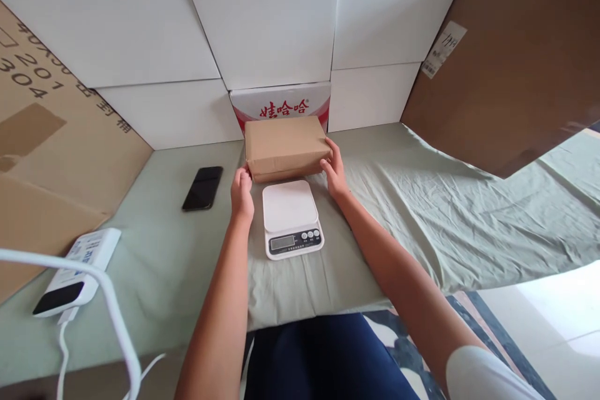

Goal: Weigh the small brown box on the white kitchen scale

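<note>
A small closed brown cardboard box [287,137] is held between my two hands at the back of the cloth-covered surface. My left hand [242,194] grips its front left corner, fingers curled. On the opposite side, my right hand [334,170] clasps the right end with the thumb toward the front. Just in front of the box lies a white kitchen scale [290,209], its bare platform facing up and its small display and buttons toward me. Whether the box's underside touches the cloth is hidden.
A black phone [202,188] lies left of my left hand. Farther left are a white power strip [77,272] and a white cable [110,300]. White panels [267,31] stand behind, with a large carton [60,119] at left and another brown carton [510,56] at right.
</note>
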Motion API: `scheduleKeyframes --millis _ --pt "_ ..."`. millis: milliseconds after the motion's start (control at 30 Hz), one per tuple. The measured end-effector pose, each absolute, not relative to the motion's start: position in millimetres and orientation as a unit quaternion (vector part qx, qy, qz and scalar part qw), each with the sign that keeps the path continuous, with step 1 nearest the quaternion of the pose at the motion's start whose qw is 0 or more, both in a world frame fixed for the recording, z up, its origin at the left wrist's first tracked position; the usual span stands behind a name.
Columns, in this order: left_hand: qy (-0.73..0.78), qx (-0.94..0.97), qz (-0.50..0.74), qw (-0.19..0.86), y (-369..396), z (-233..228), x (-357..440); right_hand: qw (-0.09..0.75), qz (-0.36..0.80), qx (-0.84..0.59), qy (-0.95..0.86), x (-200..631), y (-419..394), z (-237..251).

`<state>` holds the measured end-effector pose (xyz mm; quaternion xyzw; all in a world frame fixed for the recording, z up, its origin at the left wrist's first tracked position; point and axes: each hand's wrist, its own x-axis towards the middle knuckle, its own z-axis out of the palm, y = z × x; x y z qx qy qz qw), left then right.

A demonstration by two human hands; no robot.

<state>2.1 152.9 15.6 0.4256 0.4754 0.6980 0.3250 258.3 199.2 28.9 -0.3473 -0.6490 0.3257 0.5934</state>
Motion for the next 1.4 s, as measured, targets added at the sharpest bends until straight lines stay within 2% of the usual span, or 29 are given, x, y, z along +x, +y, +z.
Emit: scheduleKeyframes --millis 200,400,533,767,1100,1233,1400 --pt "0.495 0.393 0.687 0.358 162.4 -0.7 3.2 0.557 0.356 -0.355 -0.661 255.7 199.4 26.0" --pt "0.513 0.349 0.711 0.33 155.7 9.2 -39.1 0.622 0.344 -0.382 -0.591 270.4 210.2 11.2" --pt "0.498 0.313 0.744 0.317 147.3 16.7 -56.5 0.608 0.363 -0.413 -0.573 283.0 211.2 4.2" --pt "0.504 0.373 0.682 0.376 153.8 5.2 -19.5 0.571 0.398 -0.365 -0.619 263.6 197.8 14.9" --pt "0.46 0.417 0.689 0.375 152.2 5.3 -0.8 0.569 0.404 -0.338 -0.631 258.7 188.1 28.2" --pt "0.45 0.443 0.702 0.329 128.6 22.9 0.6 0.589 0.364 -0.322 -0.646 257.8 173.6 35.0" --pt "0.444 0.472 0.701 0.298 52.5 26.0 5.0 0.584 0.318 -0.337 -0.666 268.5 124.9 30.1"
